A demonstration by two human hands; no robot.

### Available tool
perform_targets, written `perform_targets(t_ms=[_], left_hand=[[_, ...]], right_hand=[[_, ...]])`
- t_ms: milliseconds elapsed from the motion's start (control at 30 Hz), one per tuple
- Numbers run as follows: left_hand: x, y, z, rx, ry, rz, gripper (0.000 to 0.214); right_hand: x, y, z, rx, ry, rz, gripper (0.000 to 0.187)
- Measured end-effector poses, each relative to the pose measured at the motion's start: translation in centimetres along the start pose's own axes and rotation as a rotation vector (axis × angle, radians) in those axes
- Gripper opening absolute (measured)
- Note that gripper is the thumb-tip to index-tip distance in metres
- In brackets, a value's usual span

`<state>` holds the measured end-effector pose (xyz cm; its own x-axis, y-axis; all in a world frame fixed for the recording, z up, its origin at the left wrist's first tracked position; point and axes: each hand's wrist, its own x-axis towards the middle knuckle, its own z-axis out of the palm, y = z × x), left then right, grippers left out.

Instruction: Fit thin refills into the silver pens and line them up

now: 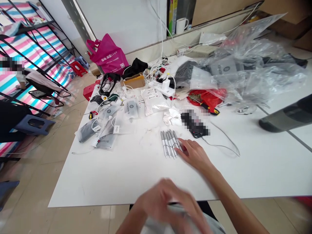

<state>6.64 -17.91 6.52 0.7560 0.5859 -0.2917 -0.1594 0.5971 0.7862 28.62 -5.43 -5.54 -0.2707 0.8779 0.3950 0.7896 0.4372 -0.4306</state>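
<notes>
Silver pens (169, 143) laid side by side on a white table (122, 175), right hand (193, 155) against them
Right fingers (183, 144) are loosely spread; left hand (168, 203) is blurred at the table edge, fingers can't be made out.

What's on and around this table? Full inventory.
pens: about six, silver, table centre
table: one, white, foreground
pouches: several, clear and grey, table left
power strip: one, white, table rear
plastic sheeting: one heap, clear, table rear right
blurred device: one, black, beyond pens
tote bag: one, magenta, behind table
mug: one, white, rear shelf
red stool: one, red, floor left
blue stool: one, grey-blue, floor left
right hand: one, bare, touching pens
left hand: one, bare, blurred, at near table edge
</notes>
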Motion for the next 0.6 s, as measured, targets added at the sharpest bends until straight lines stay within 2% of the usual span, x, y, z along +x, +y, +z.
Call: perform_targets(t_ms=[67,133,167,233,333,433,600], left_hand=[[3.7,1.3,-4.6,0.149,0.232,0.068,0.032],[6.9,1.8,-8.7,0.580,0.699,0.247,0.035],[8.1,1.7,-10.2,0.772,0.828,0.291,0.039],[9.7,1.1,-12.1,1.023,0.893,0.339,0.048],[10.5,0.0,-12.8,1.218,0.912,0.342,0.042],[10.4,-0.4,-12.4,1.249,0.947,0.300,0.036],[9.5,0.4,-11.9,1.185,1.007,0.216,0.033]], right_hand=[[0.1,0.0,-0.1,-0.006,-0.016,-0.014,0.037],[0.2,0.0,-0.2,-0.015,-0.039,-0.031,0.038],[0.2,0.0,-0.3,-0.017,-0.048,-0.032,0.039],[0.2,0.0,-0.4,-0.009,-0.056,-0.025,0.043],[0.1,0.0,-0.5,0.028,-0.070,-0.017,0.049],[0.1,0.1,-0.4,0.044,-0.080,-0.015,0.052],[0.2,0.3,-0.4,0.032,-0.074,-0.032,0.054]])
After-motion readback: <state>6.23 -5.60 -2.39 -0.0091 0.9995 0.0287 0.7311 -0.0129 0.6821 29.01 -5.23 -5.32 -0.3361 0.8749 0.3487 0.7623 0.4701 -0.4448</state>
